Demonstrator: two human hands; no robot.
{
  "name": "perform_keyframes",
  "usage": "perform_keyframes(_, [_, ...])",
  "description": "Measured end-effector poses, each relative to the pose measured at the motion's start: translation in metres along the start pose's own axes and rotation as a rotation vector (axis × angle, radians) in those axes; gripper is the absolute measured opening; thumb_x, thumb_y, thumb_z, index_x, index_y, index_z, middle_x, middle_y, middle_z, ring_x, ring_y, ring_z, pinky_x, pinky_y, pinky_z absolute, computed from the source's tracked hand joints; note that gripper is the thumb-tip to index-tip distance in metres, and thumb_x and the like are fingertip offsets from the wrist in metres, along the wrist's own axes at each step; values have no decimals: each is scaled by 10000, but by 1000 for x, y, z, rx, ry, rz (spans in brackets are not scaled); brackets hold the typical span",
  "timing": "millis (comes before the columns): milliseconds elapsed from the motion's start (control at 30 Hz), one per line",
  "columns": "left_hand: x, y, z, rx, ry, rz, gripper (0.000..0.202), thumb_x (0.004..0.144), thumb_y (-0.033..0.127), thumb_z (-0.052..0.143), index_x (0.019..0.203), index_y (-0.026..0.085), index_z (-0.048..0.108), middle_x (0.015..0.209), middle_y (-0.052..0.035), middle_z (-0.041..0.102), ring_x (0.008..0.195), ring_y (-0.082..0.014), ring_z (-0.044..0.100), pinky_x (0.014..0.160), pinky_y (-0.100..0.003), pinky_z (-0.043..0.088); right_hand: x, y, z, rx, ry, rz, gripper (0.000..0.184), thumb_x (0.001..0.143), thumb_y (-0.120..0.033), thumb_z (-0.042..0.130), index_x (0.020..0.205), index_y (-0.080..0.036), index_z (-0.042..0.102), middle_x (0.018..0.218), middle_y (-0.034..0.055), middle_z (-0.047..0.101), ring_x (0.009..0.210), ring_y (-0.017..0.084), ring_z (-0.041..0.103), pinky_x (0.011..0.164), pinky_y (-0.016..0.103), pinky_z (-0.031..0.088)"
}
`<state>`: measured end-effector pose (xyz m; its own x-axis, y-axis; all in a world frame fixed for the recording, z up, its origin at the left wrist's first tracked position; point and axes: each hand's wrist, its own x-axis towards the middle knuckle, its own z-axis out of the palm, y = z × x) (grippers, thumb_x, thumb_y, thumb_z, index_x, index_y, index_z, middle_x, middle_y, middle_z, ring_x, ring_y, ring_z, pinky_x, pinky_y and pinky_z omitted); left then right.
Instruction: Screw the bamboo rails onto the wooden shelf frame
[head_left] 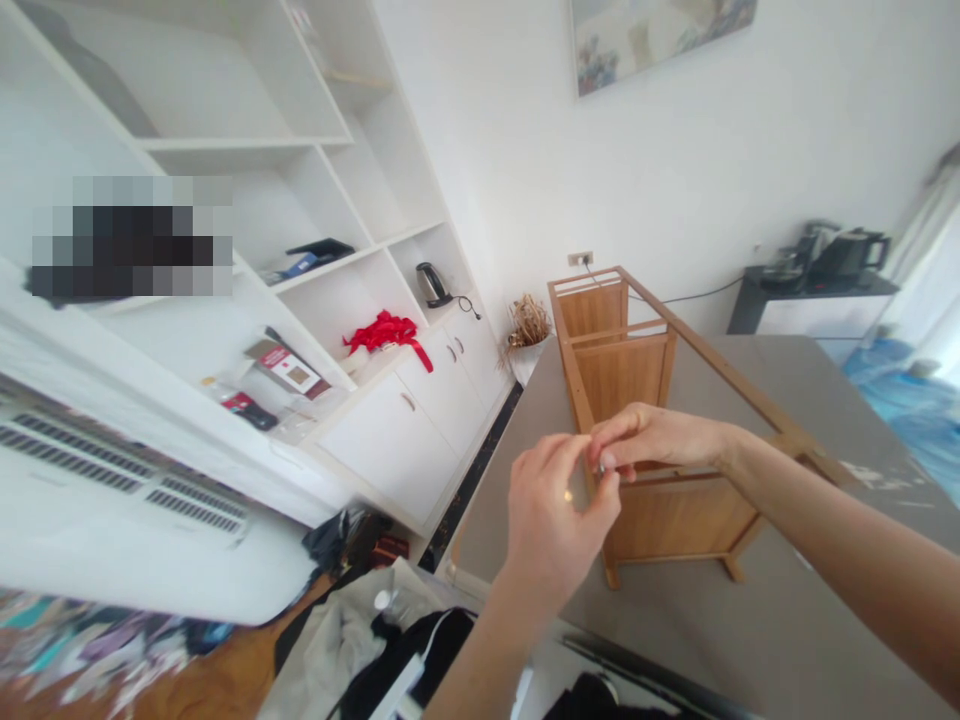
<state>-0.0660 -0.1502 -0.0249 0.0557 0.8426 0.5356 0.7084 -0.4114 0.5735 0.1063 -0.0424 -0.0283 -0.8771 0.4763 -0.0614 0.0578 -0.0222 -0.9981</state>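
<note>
My left hand (pixel 551 515) and my right hand (pixel 637 440) meet fingertip to fingertip in front of a wooden furniture frame. Between the pinched fingers shows a small shiny metal piece (pixel 602 467), too small to name; which hand bears it is hard to tell. A tiny golden glint appears by the left palm, its source unclear. The wooden frame (pixel 622 375), with brown panels and long rails, rests on the grey tabletop (pixel 697 610), and both hands hide part of its near left side.
White shelves (pixel 367 255) stand on the left, holding a kettle (pixel 433 285), red ribbon (pixel 384 332) and a bottle (pixel 249 405). Clothes (pixel 337 640) lie below the table's near edge. A plant pot (pixel 531 358) is beyond the table; a low cabinet (pixel 806 315) stands at back right.
</note>
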Motion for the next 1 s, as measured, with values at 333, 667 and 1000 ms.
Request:
perform_keyframes(333, [11,1,6,88,-93,102,193,827,120,542,952,203,664,920,-22,713,867,-176,638,939,-378,441,-2,5,-1,25,13,-1,245,795,-371,696,871,-140,735,702,8,652,617,69,553,581,190,440])
perform_keyframes(667, [14,0,7,269,-219,227,188,835,94,458,910,175,611,874,-36,680,840,-175,622,1046,-431,379,-4,6,2,-18,67,-11,295,793,-416,680,746,-125,696,595,-26,580,554,64,503,548,203,412])
perform_keyframes(1000, [9,-1,8,209,-129,178,166,848,152,499,959,184,618,868,-45,685,849,-203,626,887,-392,470,-5,3,4,-14,96,2,303,774,-432,699,799,-130,714,656,-9,631,602,75,540,591,210,442])
